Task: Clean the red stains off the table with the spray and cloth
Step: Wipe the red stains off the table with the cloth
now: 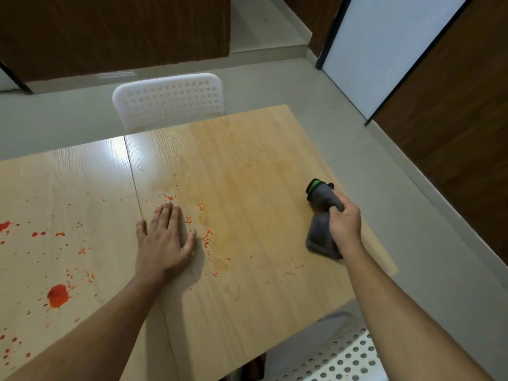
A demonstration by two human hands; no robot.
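Meanwhile left hand (165,237) lies flat on table (247,174), right hand (345,224) grips cloth (320,237)

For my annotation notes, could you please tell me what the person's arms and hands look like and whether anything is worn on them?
Both forearms are bare as far as the frame shows: no sleeves in view. The left hand and the right hand wear no gloves, and no watch, ring or bracelet is visible.

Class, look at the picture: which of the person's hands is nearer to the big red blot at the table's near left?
Left. The left hand lies flat on the table, right of the big red blot. The right hand grips the grey cloth much farther right.
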